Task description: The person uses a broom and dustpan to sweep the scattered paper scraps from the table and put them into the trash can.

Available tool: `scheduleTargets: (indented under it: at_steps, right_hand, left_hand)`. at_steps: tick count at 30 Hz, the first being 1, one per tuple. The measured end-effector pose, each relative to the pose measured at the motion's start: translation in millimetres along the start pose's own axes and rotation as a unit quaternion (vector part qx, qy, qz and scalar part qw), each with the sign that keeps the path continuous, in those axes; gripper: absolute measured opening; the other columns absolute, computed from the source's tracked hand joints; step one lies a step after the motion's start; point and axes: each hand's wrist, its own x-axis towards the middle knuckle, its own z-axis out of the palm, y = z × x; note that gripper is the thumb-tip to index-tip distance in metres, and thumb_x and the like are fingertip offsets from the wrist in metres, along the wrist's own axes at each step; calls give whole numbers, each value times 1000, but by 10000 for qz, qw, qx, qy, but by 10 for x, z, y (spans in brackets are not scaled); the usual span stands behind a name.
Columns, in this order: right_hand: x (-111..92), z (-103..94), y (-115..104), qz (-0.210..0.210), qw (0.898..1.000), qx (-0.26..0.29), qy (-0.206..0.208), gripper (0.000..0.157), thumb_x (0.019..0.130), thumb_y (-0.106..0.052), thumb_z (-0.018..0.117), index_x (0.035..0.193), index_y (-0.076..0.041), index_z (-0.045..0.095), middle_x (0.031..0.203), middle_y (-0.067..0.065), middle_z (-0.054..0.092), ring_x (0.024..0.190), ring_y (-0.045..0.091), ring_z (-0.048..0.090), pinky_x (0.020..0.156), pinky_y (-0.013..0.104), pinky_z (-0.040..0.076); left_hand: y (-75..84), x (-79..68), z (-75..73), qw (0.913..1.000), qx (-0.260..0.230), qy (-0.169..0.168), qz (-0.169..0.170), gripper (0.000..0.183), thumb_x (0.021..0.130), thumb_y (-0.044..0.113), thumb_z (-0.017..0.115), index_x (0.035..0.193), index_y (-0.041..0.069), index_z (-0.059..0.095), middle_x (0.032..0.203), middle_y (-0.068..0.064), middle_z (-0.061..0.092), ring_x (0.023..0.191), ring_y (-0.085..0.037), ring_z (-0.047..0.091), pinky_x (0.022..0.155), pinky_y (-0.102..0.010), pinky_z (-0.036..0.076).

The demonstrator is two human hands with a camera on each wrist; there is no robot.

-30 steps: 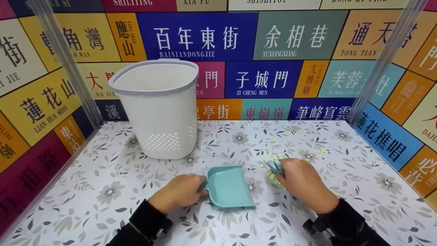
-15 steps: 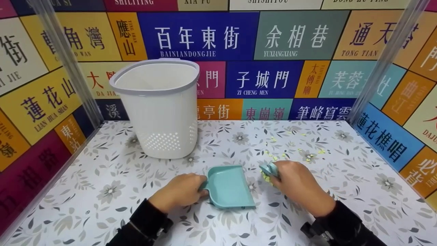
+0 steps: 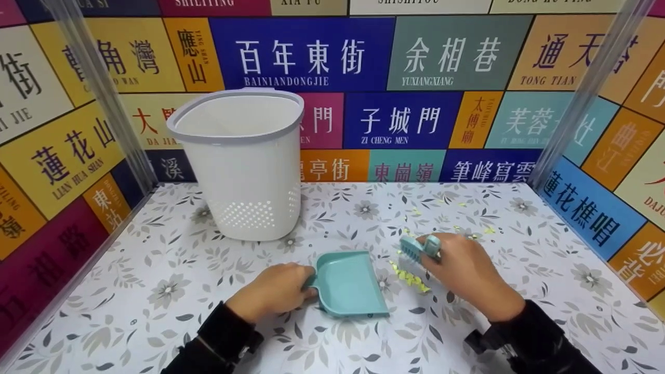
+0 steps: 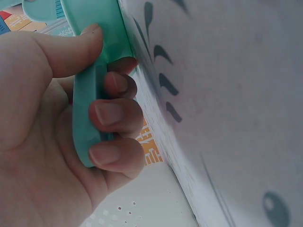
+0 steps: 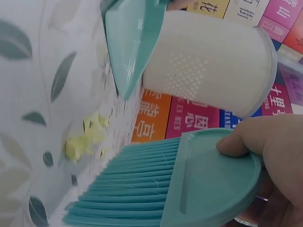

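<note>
My left hand [image 3: 275, 292] grips the handle of a teal dustpan [image 3: 347, 285], which lies on the patterned tabletop with its wide lip facing right. In the left wrist view the fingers and thumb wrap round that handle [image 4: 87, 118]. My right hand [image 3: 467, 272] holds a small teal hand brush [image 5: 213, 177], thumb on its flat back, blue-green bristles [image 5: 137, 184] angled down at the table. Just in front of the bristles lies a small heap of yellow scraps [image 3: 410, 279], between brush and dustpan. No scraps show in the pan.
Behind the dustpan stands a tall white bin [image 3: 244, 171] with a lilac rim. More yellow bits [image 3: 489, 229] are scattered farther back on the right. Panels with printed signs [image 3: 301, 54] close off the back and both sides of the table.
My right hand first swept the brush left, pushing the yellow scraps toward the dustpan, then lifted it back to the right, leaving the heap exposed. My left hand and the dustpan stayed put.
</note>
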Motion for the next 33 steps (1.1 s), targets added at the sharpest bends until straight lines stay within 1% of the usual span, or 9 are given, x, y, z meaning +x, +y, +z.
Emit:
scheduleTargets:
  at_steps: [2, 4, 6, 9, 12, 18, 23, 27, 33]
  right_hand:
    - [3, 11, 69, 5, 9999, -14, 130, 18, 88, -1, 79, 105, -5, 80, 95, 10, 78, 83, 27, 75, 71, 46, 61]
    - [5, 45, 123, -61, 9997, -64, 222, 24, 86, 2, 79, 109, -3, 80, 103, 12, 79, 94, 33, 76, 77, 49, 62]
    - [6, 99, 152, -209, 9993, -144, 259, 25, 85, 2, 80, 109, -4, 80, 105, 11, 79, 98, 33, 76, 81, 49, 62]
    - [1, 181, 153, -498, 9982, -208, 244, 25, 83, 3, 84, 107, -7, 80, 104, 9, 80, 98, 30, 76, 82, 47, 62]
    - [-8, 249, 140, -720, 9969, -244, 204, 27, 83, 2, 86, 107, -6, 80, 102, 8, 80, 96, 27, 76, 80, 44, 63]
    - [-13, 321, 151, -962, 9947, -186, 311, 29, 81, 5, 86, 109, -4, 80, 100, 9, 80, 92, 26, 76, 78, 41, 63]
    - [-12, 333, 159, -1191, 9926, 13, 254, 25, 83, 7, 84, 104, -7, 80, 96, 3, 80, 89, 21, 75, 76, 37, 63]
    - [-12, 320, 134, -1225, 9924, 108, 84, 29, 82, 7, 86, 107, -7, 81, 98, 4, 80, 90, 21, 76, 78, 37, 63]
    - [-12, 247, 97, -1139, 9926, 308, -286, 32, 81, 5, 88, 109, -7, 82, 100, 6, 80, 91, 22, 77, 81, 37, 63]
  left_hand:
    - [-1, -1, -1, 10000, -13, -13, 0, 19, 100, 31, 74, 92, 17, 63, 76, 5, 55, 77, -17, 56, 77, -43, 51]
    - [-4, -2, 0, 10000, -21, -14, 6, 19, 100, 30, 74, 92, 17, 63, 76, 6, 55, 76, -16, 56, 77, -42, 51]
    - [-8, -4, 1, 10000, -37, -19, 7, 19, 100, 30, 74, 92, 17, 63, 76, 6, 55, 76, -16, 56, 76, -42, 51]
    - [-6, -6, 0, 10000, -45, -19, -4, 18, 100, 30, 74, 92, 17, 64, 76, 6, 55, 75, -16, 56, 76, -42, 51]
    - [1, -4, -6, 9999, -88, -39, -32, 18, 100, 30, 74, 92, 17, 64, 76, 6, 55, 75, -16, 56, 76, -41, 51]
    - [15, -3, -19, 9998, -158, -82, -91, 20, 100, 31, 74, 90, 17, 62, 76, 6, 55, 73, -16, 55, 75, -41, 50]
    - [24, -5, -23, 10000, -63, 0, 3, 22, 100, 27, 74, 87, 17, 60, 74, 4, 52, 73, -17, 54, 73, -42, 49]
    - [27, -6, -25, 10000, -53, 43, 62, 23, 100, 26, 74, 86, 17, 59, 73, 4, 51, 73, -17, 53, 73, -42, 49]
    - [34, -5, -26, 9999, -69, 47, 75, 22, 100, 26, 75, 87, 17, 60, 73, 4, 53, 72, -16, 54, 72, -41, 50]
